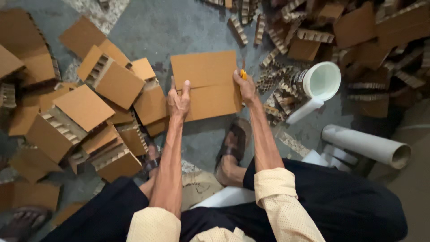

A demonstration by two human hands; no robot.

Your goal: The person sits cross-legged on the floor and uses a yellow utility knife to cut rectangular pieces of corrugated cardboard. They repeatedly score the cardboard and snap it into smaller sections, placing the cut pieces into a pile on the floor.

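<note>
Honeycomb cardboard blocks [85,116] lay heaped on the grey floor [152,31] at the left, crowding up to the flat cardboard sheet [208,83] at centre. The left hand [179,101] pinned the sheet's lower left edge, its grip loose, fingers spread on the board. The right hand [245,86] gripped the sheet's right edge, closed around a small yellow tool [243,74], mostly hidden. Sandalled feet [233,143] rested below the sheet. Further right stood a white bucket [320,80] among cardboard offcuts [277,85], then a white tube [367,145]. A foot at lower left was cut off.
</note>
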